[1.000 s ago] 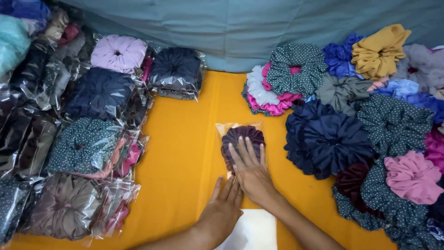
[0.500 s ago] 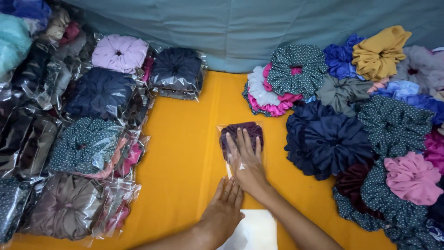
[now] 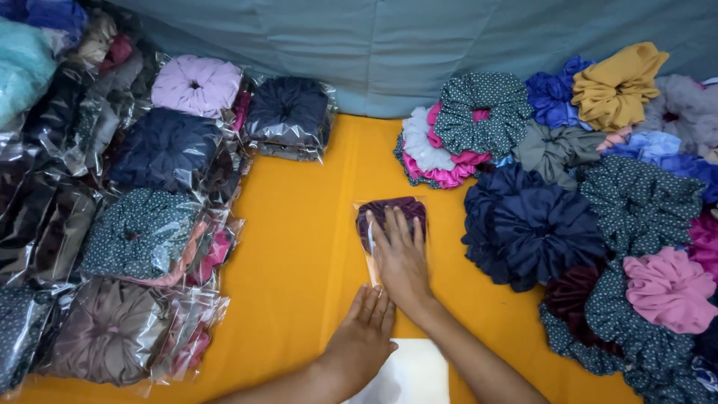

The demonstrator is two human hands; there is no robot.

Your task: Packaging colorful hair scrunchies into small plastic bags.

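The right hand [image 3: 402,254] lies flat, fingers spread, on the bagged maroon scrunchie [image 3: 391,213] — grasping nothing. The left hand [image 3: 364,335] rests open just behind, toward the person — farther from the bag.

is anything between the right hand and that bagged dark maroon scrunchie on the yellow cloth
Nothing visible. The right hand lies flat directly on the clear bag holding the dark maroon scrunchie, with only the bag's plastic between them. The left hand rests just below, at the bag's near end.

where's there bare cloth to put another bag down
Bare orange cloth lies between the bagged scrunchies and the right hand pressing the maroon bagged scrunchie, and above it toward the teal backdrop. The loose scrunchies crowd the right.
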